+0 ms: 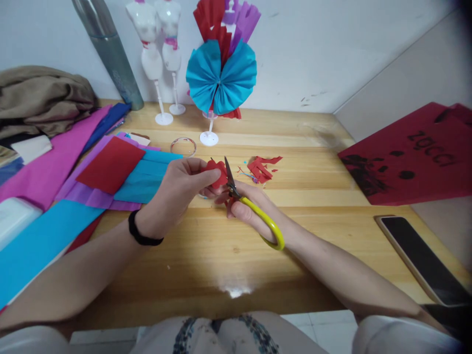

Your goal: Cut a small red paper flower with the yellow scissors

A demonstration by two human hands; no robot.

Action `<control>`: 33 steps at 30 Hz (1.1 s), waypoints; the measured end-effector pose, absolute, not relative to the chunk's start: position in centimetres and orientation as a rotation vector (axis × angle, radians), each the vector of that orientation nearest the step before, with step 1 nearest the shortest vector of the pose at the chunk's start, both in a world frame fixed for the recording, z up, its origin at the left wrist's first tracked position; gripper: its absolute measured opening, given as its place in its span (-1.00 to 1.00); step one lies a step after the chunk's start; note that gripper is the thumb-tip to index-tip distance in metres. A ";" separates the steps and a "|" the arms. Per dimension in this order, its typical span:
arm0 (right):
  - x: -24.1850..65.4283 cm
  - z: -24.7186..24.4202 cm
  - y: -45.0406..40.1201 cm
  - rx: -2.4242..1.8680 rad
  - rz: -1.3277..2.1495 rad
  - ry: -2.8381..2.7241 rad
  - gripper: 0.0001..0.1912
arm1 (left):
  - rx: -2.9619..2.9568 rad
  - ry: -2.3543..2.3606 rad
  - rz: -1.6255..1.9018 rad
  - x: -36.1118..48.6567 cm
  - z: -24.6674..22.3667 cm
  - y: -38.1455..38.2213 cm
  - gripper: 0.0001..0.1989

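Note:
Between the thumb and fingers of my left hand (184, 184) is a small red paper piece (217, 173) with a scalloped outline, like a flower. My right hand (254, 211) grips scissors (263, 219) with yellow handles, and their blades point up beside the red piece's right edge. Part of the right hand's fingers is hidden behind the scissors and the left hand. Just beyond the hands lies a small heap of red paper scraps (261, 168) on the wooden table (206, 255).
Coloured paper sheets (142, 172) pile up at left, near a brown cloth (44, 96). A bottle (114, 59), white mannequin stands (152, 64) and a blue pleated paper dress (221, 76) stand along the wall. A red bag (413, 152) and a phone (420, 255) are at right.

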State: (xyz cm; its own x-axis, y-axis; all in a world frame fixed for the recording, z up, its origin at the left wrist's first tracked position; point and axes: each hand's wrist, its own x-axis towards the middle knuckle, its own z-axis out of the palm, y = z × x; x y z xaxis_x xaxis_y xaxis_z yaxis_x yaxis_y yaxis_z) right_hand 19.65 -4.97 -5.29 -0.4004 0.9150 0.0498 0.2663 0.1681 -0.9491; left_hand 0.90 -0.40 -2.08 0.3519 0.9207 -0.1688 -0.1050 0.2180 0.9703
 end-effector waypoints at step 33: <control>19.6 -5.9 -4.7 -1.154 1.205 -1.819 -0.26 | 1.075 0.991 0.881 1.1 -2.5 -0.4 -0.82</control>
State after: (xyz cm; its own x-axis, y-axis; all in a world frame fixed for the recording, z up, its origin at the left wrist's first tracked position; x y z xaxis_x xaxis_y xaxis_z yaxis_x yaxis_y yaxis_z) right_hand 19.60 -4.67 -5.87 -0.3925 0.9182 0.0530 0.3097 0.1862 -0.9324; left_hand 1.07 -0.38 -2.46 0.3150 0.9265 -0.2060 -0.0959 0.2470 0.9643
